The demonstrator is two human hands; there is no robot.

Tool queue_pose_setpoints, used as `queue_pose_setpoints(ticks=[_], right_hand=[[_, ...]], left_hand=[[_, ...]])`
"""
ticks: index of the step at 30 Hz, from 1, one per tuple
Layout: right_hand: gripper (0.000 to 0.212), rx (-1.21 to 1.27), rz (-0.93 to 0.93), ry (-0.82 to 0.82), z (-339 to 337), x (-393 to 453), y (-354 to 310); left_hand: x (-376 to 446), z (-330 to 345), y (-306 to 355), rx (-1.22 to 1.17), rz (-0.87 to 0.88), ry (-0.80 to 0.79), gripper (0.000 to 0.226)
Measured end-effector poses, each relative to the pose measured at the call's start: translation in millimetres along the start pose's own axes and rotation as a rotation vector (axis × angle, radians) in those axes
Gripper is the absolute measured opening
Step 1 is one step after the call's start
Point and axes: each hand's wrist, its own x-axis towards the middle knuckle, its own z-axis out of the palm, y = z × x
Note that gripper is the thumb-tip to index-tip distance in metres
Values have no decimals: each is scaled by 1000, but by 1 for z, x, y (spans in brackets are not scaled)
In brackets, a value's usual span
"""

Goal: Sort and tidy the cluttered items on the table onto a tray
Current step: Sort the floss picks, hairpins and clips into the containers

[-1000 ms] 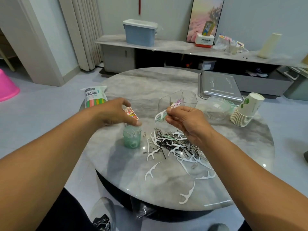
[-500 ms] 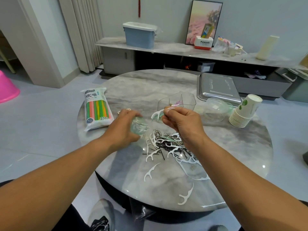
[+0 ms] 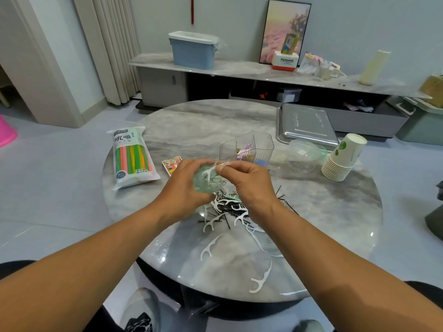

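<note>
**Floss pick at mouth of green jar, both hands engaged**

Left hand [image 3: 183, 185] is wrapped round a small translucent green jar [image 3: 208, 182], tilted with its opening toward the right hand, held just above the bench [image 3: 323, 207] at frame centre. Right hand [image 3: 247, 183] pinches a white floss pick [image 3: 211, 172] between thumb and fingertips; pick head sits at the jar mouth, touching or just inside, can't tell which.

Directly below the hands: a tangled pile of floss picks [image 3: 230, 212] mixed with black hairpins [image 3: 284, 198]. More loose picks trail toward lower centre of frame.

Just above the hands: clear ribbed organiser cup [image 3: 260, 146] with small items inside. Left of the hands: a small printed card [image 3: 170, 165], then a bag of coloured straws [image 3: 131, 156]. Upper right: clear plastic bowl [image 3: 303, 155], stack of paper cups [image 3: 342, 159], and the metal tray [image 3: 304, 125] at the bench's far edge, well apart from the hands.
</note>
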Motion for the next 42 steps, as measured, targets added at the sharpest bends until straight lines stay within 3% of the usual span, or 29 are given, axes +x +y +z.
queue_pose_setpoints(ticks=[10,14,20,24,29,31,36,39,42], right_hand=[[8,-211,-34,-143,0,1,4],[27,-244,-42,-52,-3,1,5],[5,-199,-52,-26,-6,1,5],[10,-266,-78,-65,-3,-1,4],[15,-271,-60,102,-18,8,-8],[9,-345,19,106,-33,11,-12],[25,-652,192,31,-72,17,-4],[25,-832,208,-34,-87,16,7],[37,-1023,145,-207,-86,10,17]], left_hand=[[-6,1,3,-56,12,29,74],[-5,0,4,-46,-7,43,76],[-4,2,2,19,-4,60,76],[-4,4,0,36,-3,39,76],[-3,0,-16,-44,-199,65,74],[-5,-3,-26,-65,-328,87,72],[-11,-10,-49,-104,-556,70,75],[-12,-10,-50,-87,-562,65,81],[-10,-8,-38,74,-406,127,106]])
